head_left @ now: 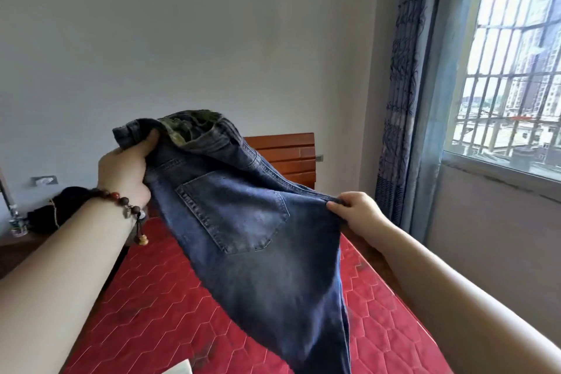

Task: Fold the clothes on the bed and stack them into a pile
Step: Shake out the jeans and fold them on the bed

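Hanging jeans (pixel 258 237), waistband up, legs down

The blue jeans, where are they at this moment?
In the head view the blue jeans hang in the centre, held up above the red mattress, with the left hand gripping the waistband and the right hand pinching the opposite edge.
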Available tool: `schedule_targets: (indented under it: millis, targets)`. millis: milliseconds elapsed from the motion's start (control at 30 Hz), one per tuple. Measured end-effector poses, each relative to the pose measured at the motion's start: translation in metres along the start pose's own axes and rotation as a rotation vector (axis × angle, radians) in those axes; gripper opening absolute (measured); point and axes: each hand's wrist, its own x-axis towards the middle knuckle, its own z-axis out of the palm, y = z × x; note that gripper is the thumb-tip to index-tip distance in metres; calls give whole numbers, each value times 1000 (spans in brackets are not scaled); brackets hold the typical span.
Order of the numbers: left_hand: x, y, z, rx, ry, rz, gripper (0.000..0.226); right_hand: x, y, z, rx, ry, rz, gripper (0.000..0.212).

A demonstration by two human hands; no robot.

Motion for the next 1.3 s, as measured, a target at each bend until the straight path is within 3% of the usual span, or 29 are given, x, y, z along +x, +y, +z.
schedule_targets:
  millis: [133,233,300,333,400,500,567,700,900,1000,1067,1133,1200,1300]
  targets:
    - [-11,10,13,-174,-104,-58,19,-23,8,-11,335,-145,63,21]
    - [-26,22,34,-234,-255,-80,27,-32,6,-9,148,-201,28,7]
    - [-44,24,53,-233,-317,-91,34,-36,-15,-3,64,-237,-57,41]
    - [-53,24,62,-237,-345,-100,32,-36,-27,3,144,-234,-92,55]
    - [-69,22,74,-229,-382,-115,19,-43,-53,22,282,-162,-154,62]
    - [-77,20,74,-208,-436,-97,12,-52,-73,34,342,154,-227,26]
    - [-73,21,63,-67,-442,33,11,-57,-78,21,460,174,-151,16]
    - [-69,35,38,254,-394,405,16,-73,-97,-1,710,-102,-108,25]
    - [-92,69,4,367,-330,620,21,-99,-148,-9,730,56,-198,19]
    - [-111,63,-24,300,-397,429,51,-115,-159,-17,800,68,-243,17]
    - [-141,34,-38,278,-529,229,49,-129,-160,-21,828,77,-241,16]
    - [-174,13,-41,421,-496,266,27,-146,-156,-30,791,87,-234,16]
    - [-200,14,-41,494,-337,379,15,-164,-149,-46,742,104,-244,14]
    - [-239,16,-50,385,-163,488,38,-192,-139,-70,784,137,-280,13]
